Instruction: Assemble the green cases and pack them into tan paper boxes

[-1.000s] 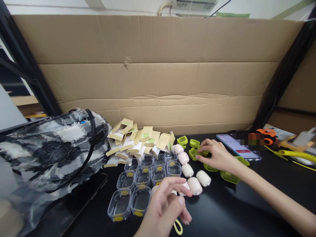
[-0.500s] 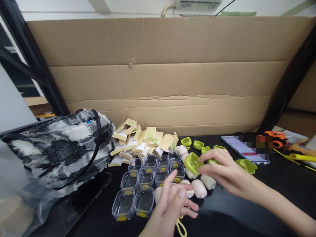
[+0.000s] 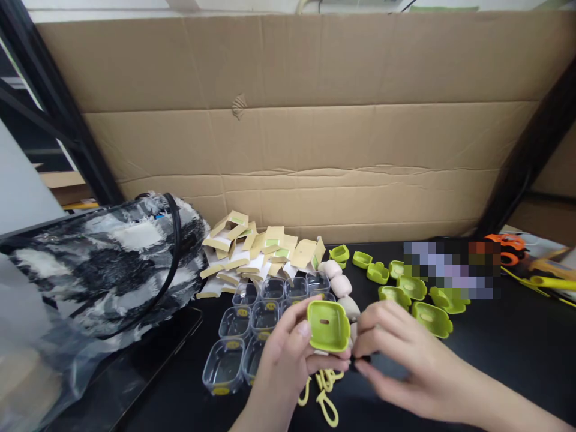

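My left hand (image 3: 288, 360) holds a lime-green case shell (image 3: 328, 326) upright between thumb and fingers, hollow side toward me. A yellow strap loop (image 3: 324, 396) dangles below that hand. My right hand (image 3: 396, 360) is right beside the shell, fingertips pinched at its lower right edge; what they pinch is too small to tell. Behind the hands lie cream oval cases (image 3: 341, 284) in a row and several clear plastic boxes (image 3: 243, 321) with yellow stickers. More green shells (image 3: 411, 288) are scattered to the right.
A heap of folded tan and white card inserts (image 3: 252, 255) lies against the cardboard wall (image 3: 288, 150). A black-and-white fuzzy bag (image 3: 99, 264) fills the left. A blurred item (image 3: 452, 267) and orange and yellow tools (image 3: 531, 264) sit at the right on the black table (image 3: 517, 348).
My right hand carried a green shell from the pile toward me. My left hand, holding the yellow strap, rose and now grips the shell. The view tilted down slightly.
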The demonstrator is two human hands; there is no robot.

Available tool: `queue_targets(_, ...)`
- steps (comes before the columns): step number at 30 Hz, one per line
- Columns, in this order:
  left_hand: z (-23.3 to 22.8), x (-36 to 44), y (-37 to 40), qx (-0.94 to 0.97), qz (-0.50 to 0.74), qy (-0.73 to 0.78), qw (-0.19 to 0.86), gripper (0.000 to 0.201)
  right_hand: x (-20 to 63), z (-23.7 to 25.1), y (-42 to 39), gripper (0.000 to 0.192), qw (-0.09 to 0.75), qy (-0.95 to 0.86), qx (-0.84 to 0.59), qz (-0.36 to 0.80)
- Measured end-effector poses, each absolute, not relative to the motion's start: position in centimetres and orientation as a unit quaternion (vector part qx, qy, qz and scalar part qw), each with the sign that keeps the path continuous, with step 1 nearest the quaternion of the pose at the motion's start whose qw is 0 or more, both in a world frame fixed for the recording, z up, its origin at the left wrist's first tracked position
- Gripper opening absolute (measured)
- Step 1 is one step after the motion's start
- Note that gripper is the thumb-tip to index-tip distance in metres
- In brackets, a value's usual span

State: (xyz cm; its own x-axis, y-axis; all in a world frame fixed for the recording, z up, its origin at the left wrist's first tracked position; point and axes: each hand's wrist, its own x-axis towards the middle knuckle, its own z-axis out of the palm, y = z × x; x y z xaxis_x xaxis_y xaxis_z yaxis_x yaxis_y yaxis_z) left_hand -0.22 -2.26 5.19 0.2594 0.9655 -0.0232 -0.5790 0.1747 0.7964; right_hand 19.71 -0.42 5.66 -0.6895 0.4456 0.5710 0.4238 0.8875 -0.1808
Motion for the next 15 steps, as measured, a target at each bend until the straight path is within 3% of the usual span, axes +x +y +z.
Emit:
queue_targets(4, 5.3, -0.3, -2.7, 0.363, 0.521, 0.292, 0.715, 0.059, 18.4, 4.5, -0.8, 0.017, 0.228, -0.952, -0.202, -0.03)
queue_targets(8, 5.2, -0.2, -2.9, 0.396, 0.512, 0.303, 0.7, 0.051, 17.6, 3.4, -0.9, 0.018, 0.222, -0.955, -0.192, -0.044)
queue_targets(12, 5.3, 0.0, -2.7, 0.384, 0.535, 0.304, 0.689, 0.044, 17.6, 3.3, -0.7, 0.012, 0.262, -0.938, -0.216, 0.07)
queue_targets(15, 5.4, 0.0, -2.4, 0.366, 0.566, 0.302, 0.674, 0.036, 18.0, 3.7, -0.4, 0.009, 0.337, -0.886, -0.256, 0.189)
